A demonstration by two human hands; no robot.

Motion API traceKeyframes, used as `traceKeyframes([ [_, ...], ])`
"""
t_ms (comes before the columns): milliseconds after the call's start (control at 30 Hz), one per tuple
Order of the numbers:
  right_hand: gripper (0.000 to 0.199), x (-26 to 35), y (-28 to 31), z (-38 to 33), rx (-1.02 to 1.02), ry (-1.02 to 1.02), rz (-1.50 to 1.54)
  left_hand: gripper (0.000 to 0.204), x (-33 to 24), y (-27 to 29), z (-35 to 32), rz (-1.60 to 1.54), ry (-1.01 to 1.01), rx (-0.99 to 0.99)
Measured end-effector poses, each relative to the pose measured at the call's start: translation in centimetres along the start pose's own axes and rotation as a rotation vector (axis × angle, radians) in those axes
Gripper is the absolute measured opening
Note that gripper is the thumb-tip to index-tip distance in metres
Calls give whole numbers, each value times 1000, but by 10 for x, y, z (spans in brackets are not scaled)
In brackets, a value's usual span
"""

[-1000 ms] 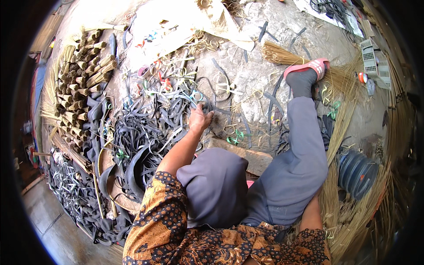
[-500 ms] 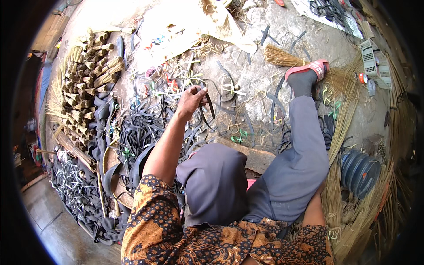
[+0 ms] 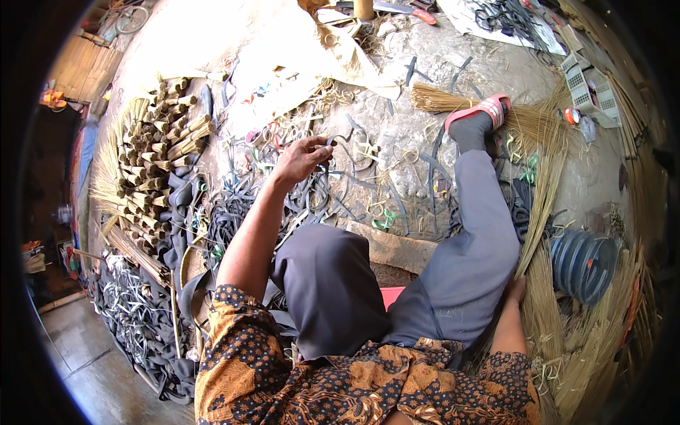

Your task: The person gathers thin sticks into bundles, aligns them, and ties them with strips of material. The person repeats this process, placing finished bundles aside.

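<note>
My left hand point(image 3: 303, 159) is raised over the littered floor, thumb and fingers pinched on a thin black rubber strip point(image 3: 345, 137). The strip's end curls out past the fingertips. Below that hand lies a tangled heap of black strips point(image 3: 230, 207). My right hand point(image 3: 516, 290) is down beside my right leg, close to a long bundle of thin straw-coloured sticks point(image 3: 545, 304); its fingers are mostly hidden. Another stick bundle point(image 3: 433, 98) lies under my right foot, which wears a pink sandal point(image 3: 489, 110).
Several tied stick bundles point(image 3: 145, 166) are stacked at the left. A wooden block point(image 3: 389, 248) lies before my knees. To the right are a blue ribbed plastic bottle point(image 3: 582, 265) and a grey perforated crate point(image 3: 591, 92). A pale sheet point(image 3: 354, 67) spreads at the far side.
My left hand stays pinched on the strip, its wrist turned so the back of the hand shows more. The right hand has come partly into sight beside the leg. The whole view has shifted slightly.
</note>
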State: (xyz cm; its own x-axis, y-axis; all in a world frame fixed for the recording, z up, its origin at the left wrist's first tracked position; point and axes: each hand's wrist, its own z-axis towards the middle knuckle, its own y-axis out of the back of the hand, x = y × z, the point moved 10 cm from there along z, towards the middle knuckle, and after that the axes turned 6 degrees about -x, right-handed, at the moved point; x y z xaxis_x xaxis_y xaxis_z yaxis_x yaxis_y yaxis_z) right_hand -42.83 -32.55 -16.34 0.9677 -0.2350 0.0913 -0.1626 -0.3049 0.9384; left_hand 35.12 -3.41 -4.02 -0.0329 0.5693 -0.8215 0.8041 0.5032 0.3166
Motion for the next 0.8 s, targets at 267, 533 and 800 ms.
traceKeyframes([
  [267,37,-6,-4,1,-111,5,199,65,-56,23,-44,291,-48,13],
  [533,36,13,1,4,-120,119,227,50,-175,26,-107,63,-300,51],
  [800,69,58,70,-65,-365,73,46,63,-118,-17,-73,-2,-139,115],
])
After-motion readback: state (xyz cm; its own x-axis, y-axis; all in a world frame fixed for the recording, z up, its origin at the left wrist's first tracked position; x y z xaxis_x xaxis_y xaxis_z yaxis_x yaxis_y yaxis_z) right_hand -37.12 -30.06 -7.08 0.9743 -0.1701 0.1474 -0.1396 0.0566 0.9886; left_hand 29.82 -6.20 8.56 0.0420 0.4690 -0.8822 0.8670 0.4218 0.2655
